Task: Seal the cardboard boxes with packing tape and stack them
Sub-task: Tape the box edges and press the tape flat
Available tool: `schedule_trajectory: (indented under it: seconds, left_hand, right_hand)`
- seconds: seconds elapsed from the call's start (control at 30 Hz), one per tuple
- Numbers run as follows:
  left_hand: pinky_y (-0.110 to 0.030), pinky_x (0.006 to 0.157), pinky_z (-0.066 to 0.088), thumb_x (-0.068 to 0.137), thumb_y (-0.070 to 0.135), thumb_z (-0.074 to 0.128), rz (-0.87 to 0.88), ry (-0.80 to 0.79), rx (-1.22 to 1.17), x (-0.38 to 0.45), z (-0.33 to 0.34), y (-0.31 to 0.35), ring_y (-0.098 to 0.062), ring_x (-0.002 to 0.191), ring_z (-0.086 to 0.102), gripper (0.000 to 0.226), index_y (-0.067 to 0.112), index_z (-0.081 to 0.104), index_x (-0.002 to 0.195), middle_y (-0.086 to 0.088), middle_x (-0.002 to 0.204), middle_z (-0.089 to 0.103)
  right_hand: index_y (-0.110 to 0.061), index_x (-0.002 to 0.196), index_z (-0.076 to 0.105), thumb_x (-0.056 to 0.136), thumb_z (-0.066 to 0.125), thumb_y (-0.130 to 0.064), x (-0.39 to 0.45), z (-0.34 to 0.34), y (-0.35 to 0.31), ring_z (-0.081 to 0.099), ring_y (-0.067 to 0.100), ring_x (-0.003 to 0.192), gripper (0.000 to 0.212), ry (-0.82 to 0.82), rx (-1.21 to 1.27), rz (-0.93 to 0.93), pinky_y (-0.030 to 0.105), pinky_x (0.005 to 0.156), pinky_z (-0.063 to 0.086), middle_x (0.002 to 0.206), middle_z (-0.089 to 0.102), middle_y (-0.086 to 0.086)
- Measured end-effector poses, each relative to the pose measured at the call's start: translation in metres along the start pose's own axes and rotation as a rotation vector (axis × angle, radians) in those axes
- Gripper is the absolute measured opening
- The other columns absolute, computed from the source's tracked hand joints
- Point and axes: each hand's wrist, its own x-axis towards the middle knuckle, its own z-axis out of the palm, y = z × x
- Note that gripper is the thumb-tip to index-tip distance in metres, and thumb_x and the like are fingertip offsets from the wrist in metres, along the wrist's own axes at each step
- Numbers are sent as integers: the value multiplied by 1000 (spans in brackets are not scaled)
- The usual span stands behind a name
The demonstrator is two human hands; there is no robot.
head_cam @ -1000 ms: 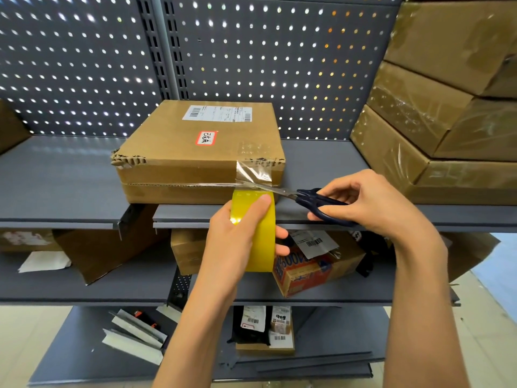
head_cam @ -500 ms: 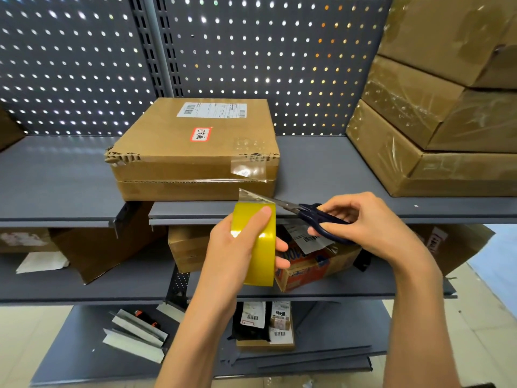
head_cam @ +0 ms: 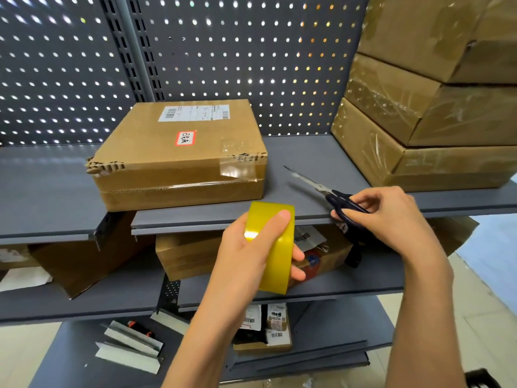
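The strip joining the tape roll [head_cam: 272, 245] to the cardboard box [head_cam: 179, 158] had been cut: 1 second earlier it ran taut under the blades, now the roll hung free below the shelf [head_cam: 307, 211] edge. The left hand [head_cam: 251, 259] gripped the roll; the right hand [head_cam: 389, 217] held the scissors [head_cam: 333, 197], drawn back rightward. The box, still on the shelf, probably only needed its tape end pressed down before stacking.

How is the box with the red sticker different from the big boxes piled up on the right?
The stickered box sits alone on the shelf; the stacked boxes lie piled three high. It has tape only at one corner; they look wrapped all over in shiny film. Its left corner is torn. All are brown cardboard.
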Motion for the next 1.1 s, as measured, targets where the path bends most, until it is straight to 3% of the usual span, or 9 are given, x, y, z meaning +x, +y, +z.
schedule_trajectory:
  seconds: [0.1,0.2,0.47,0.57,0.7,0.8,0.9,1.0,1.1]
  left_hand:
    - [-26,47,51,90,30,54,-5,-8,3,2,0,1,-20,45,61,19,11,56,88,-10,60,66]
    - [-28,49,51,90,30,55,1,-18,19,4,0,4,-21,46,61,18,12,56,87,-9,60,66]
    - [-26,48,51,84,30,57,17,-56,19,9,-3,10,-20,43,60,20,11,53,88,-10,60,65]
    - [-26,47,51,80,31,57,31,-84,20,12,-3,10,-20,43,59,23,10,54,90,-11,60,65]
    - [-26,48,52,81,31,57,55,-147,46,14,-1,9,-21,44,60,24,11,55,94,-11,61,66]
    - [-28,52,54,79,32,59,80,-188,85,15,0,7,-24,48,62,29,13,57,102,-11,63,67]
    - [-30,53,55,77,32,60,106,-197,108,17,-1,6,-24,49,62,35,15,56,108,-11,63,67]
    - [-29,53,55,78,32,60,121,-202,136,18,-2,5,-22,50,63,33,15,56,106,-11,64,68]
    - [-27,51,53,79,31,61,127,-191,147,19,-4,1,-19,50,64,29,17,57,105,-11,65,68]
  right_hand:
    - [-7,94,69,86,68,-25,14,12,-3,57,19,79,19,48,-121,50,27,60,38,90,69,10]
    - [2,102,64,96,52,-18,32,28,-7,55,33,97,24,54,-251,60,29,68,32,103,62,19]
    - [-1,122,54,102,38,-18,44,53,-23,42,34,114,31,23,-423,-9,29,74,27,123,49,20]
    - [-2,127,52,103,39,-19,41,52,-27,45,32,115,33,43,-402,-51,33,82,35,125,51,18]
    - [-3,104,68,100,46,-31,33,42,-34,59,29,103,35,84,27,-175,33,84,42,107,66,14]
    - [-21,93,74,90,40,-55,14,28,-53,67,7,94,48,-262,479,-156,26,92,49,93,74,-4]
    - [-23,95,73,84,37,-58,2,22,-60,67,3,94,51,-467,541,-209,15,90,46,91,75,-7]
    - [-19,101,74,83,48,-52,-2,22,-59,67,18,96,46,-409,565,-251,29,89,49,100,72,9]
    - [-27,107,71,81,56,-43,-3,22,-57,66,4,94,35,-410,597,-269,21,84,50,98,74,-8]
